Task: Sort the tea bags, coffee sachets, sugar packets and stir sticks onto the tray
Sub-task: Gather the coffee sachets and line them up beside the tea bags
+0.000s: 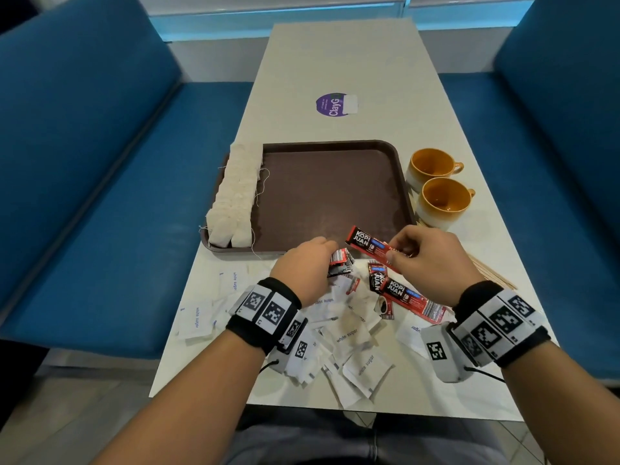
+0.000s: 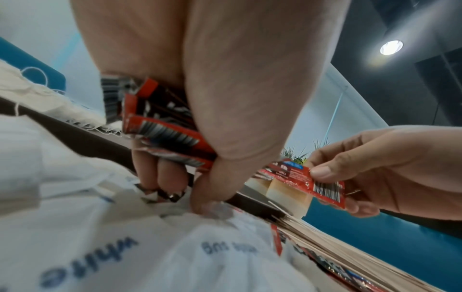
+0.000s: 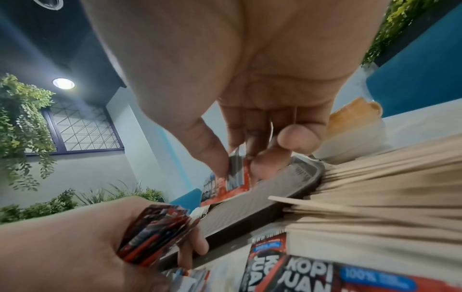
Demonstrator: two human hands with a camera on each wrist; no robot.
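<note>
A brown tray lies mid-table with a row of tea bags along its left side. My left hand grips a bundle of red coffee sachets at the tray's near edge. My right hand pinches one red coffee sachet by its end, just right of the left hand; its barcode end shows between thumb and fingers. More coffee sachets lie among white sugar packets in front of me. Wooden stir sticks lie to the right under my right hand.
Two orange-and-cream cups stand right of the tray. A purple sticker marks the far table. Blue bench seats flank the table on both sides. Sugar packets spread to the near table edge.
</note>
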